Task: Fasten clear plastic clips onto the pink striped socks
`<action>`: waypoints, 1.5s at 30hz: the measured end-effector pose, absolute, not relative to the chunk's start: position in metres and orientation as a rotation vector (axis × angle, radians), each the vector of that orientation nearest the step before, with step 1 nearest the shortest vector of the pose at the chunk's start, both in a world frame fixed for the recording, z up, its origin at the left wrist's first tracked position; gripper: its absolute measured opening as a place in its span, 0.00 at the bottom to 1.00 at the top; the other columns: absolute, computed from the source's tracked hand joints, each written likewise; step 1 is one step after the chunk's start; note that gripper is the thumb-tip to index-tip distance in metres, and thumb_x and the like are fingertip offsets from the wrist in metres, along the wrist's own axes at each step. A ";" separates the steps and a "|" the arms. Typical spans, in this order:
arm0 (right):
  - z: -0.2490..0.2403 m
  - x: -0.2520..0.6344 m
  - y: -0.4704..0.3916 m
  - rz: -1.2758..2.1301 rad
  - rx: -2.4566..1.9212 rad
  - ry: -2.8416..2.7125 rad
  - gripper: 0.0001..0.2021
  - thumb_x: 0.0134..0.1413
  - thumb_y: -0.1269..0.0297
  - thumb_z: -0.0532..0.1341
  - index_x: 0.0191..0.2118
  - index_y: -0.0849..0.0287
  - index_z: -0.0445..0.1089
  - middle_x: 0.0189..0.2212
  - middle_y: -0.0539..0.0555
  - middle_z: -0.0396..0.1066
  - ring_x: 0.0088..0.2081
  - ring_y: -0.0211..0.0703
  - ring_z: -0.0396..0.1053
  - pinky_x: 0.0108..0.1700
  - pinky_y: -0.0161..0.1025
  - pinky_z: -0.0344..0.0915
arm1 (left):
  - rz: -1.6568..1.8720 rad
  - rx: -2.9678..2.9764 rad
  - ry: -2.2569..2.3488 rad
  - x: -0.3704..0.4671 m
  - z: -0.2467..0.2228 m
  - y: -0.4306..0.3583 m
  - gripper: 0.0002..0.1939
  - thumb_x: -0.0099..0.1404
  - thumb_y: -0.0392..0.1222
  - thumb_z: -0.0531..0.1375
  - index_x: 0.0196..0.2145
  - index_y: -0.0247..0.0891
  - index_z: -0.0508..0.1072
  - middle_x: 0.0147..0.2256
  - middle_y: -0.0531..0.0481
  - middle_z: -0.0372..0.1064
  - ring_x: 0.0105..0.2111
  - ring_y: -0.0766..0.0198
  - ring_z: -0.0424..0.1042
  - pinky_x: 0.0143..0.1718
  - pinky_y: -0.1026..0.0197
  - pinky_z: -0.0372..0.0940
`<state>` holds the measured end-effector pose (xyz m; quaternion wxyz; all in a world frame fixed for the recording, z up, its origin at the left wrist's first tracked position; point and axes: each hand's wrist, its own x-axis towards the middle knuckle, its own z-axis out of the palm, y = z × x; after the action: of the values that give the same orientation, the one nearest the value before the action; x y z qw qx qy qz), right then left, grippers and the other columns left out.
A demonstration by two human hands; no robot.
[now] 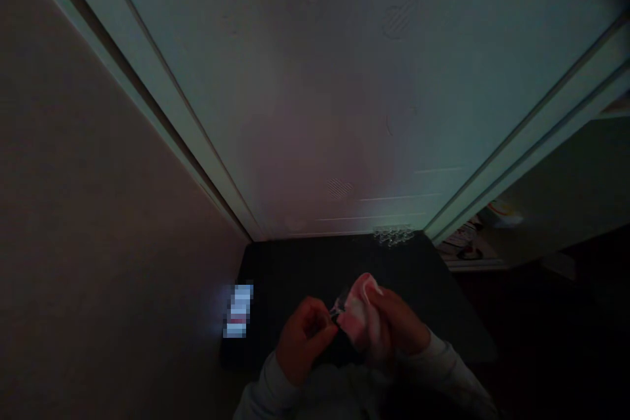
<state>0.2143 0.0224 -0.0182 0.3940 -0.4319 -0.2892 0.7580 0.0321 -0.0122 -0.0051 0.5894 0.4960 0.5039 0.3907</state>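
Note:
In the dim head view, my left hand is closed in a pinch on a small clear object, whose exact shape is too dark to make out. Just to its right, my right hand grips a pink and white cloth, bunched up and hanging below the fingers. The cloth touches or nearly touches the clear object between my hands. Both hands are above a dark table.
A lit, pixelated screen is at the table's left edge beside a wall. Several small clear pieces lie at the table's back right. A pale panel rises behind. Items sit on a low shelf at right.

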 end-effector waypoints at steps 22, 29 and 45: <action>-0.009 0.199 0.025 1.561 -1.072 -1.191 0.16 0.38 0.64 0.67 0.35 0.58 0.62 0.30 0.50 0.71 0.31 0.43 0.68 0.31 0.37 0.63 | 0.830 1.633 1.391 0.040 0.008 -0.002 0.05 0.54 0.41 0.62 0.27 0.39 0.71 0.25 0.52 0.69 0.26 0.63 0.66 0.29 0.63 0.59; -0.004 0.196 0.030 1.452 -1.019 -1.236 0.10 0.43 0.62 0.63 0.29 0.57 0.61 0.26 0.49 0.67 0.28 0.40 0.65 0.32 0.38 0.62 | 0.820 1.717 1.445 0.044 0.013 0.004 0.04 0.53 0.38 0.62 0.29 0.39 0.72 0.27 0.51 0.71 0.25 0.62 0.66 0.28 0.63 0.60; 0.032 0.203 0.069 1.166 -0.765 -1.493 0.05 0.51 0.65 0.60 0.32 0.52 0.74 0.34 0.52 0.71 0.40 0.46 0.67 0.43 0.41 0.63 | 1.176 1.787 1.388 0.024 0.043 0.038 0.09 0.55 0.38 0.62 0.36 0.41 0.75 0.39 0.44 0.75 0.38 0.56 0.73 0.39 0.59 0.67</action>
<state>0.2033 0.0688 0.0321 0.5223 -0.3195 -0.6231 0.4866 0.0244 0.0376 0.0432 0.2915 0.6703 0.5207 0.4413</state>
